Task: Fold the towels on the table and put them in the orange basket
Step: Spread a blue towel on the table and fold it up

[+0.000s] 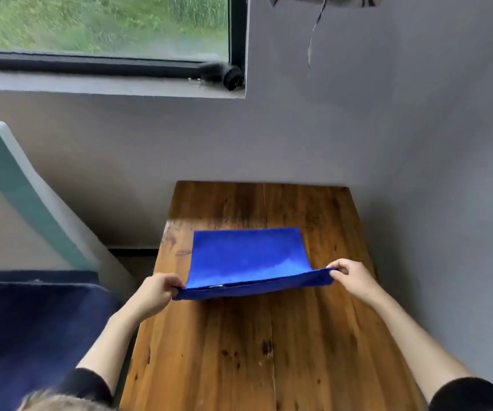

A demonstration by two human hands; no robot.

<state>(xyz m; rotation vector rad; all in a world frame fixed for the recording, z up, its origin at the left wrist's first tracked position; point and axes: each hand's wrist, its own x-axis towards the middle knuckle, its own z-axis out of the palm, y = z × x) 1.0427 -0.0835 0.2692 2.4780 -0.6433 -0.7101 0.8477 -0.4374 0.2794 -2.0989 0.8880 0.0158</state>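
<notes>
A blue towel [246, 256] lies spread on the far half of the wooden table [239, 351]. Its near edge is lifted off the wood and held taut between both hands. My left hand [158, 289] pinches the near left corner. My right hand [349, 275] pinches the near right corner. The far edge of the towel rests flat on the table. No orange basket is in view.
The narrow table butts against a grey wall [387, 129]. A dark blue cushioned seat [32, 336] is to the left, with a teal and white slanted panel [17, 188] behind it. A window [100, 25] sits at the upper left.
</notes>
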